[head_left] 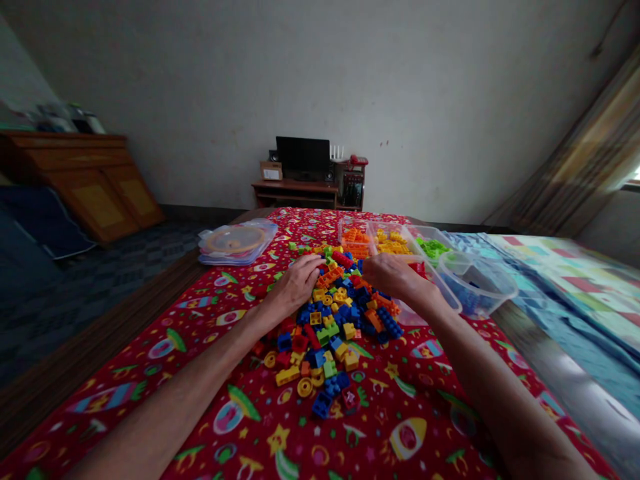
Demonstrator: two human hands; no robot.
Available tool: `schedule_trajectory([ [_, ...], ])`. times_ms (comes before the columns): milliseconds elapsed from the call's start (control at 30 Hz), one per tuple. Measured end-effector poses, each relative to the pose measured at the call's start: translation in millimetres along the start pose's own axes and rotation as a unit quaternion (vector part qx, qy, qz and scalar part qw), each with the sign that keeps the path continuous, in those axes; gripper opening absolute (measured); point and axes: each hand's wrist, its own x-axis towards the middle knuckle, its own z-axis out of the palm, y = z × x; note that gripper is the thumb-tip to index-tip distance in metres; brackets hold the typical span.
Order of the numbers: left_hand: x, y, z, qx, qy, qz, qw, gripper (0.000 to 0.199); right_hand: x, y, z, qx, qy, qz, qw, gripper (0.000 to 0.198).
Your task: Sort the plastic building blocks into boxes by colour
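A loose heap of plastic building blocks [345, 310] in red, yellow, blue, orange and green spreads over the table. My left hand [299, 281] is at the heap's upper left, its fingers bent together among the blocks. Whatever is between those fingertips is hidden. Over the heap's upper right side is my right hand [390, 272], closed with the fingers curled down, in front of the clear bins. Its fingertips and anything in them cannot be made out. An orange block [330, 277] and a red block [343, 259] lie between the two hands.
Behind the right hand stand clear bins with orange blocks [356, 239], yellow blocks [393, 241] and green blocks [433, 248]. A round clear tub [477, 283] is at the right. Stacked lids [237, 241] lie at the left on the red tablecloth [200, 333]. A bed [565, 287] adjoins the right.
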Motion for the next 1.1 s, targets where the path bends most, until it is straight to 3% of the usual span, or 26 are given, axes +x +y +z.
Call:
schedule_trajectory([
  [133,-1.3,9.1,4.8,0.001,-0.039,0.042,0.998,0.034,-10.6,-7.3,2.8,-0.065,-0.116,-0.008,0.991,0.027],
  [267,-5.6,10.7,9.3,0.025,-0.060,0.043,0.997,0.031,-18.9,-17.0,0.5,-0.063,-0.143,-0.032,0.987,0.029],
  [500,3.1,20.2,-3.0,0.027,-0.024,-0.038,0.999,0.047,-16.6,0.0,14.6,0.066,-0.063,-0.069,0.993,0.036],
  [800,8.0,39.0,-15.6,-0.032,-0.079,-0.129,0.988,0.049,0.0,-1.0,11.3,0.244,0.095,0.001,0.965,0.030],
  [933,7.9,37.8,-15.6,-0.027,-0.087,-0.128,0.988,0.046,-3.0,-5.5,5.8,0.233,0.056,-0.016,0.971,0.027],
  [1100,8.1,32.8,-14.4,-0.052,-0.069,-0.116,0.989,0.046,-11.0,-10.8,8.2,0.128,-0.011,-0.029,0.991,0.019],
])
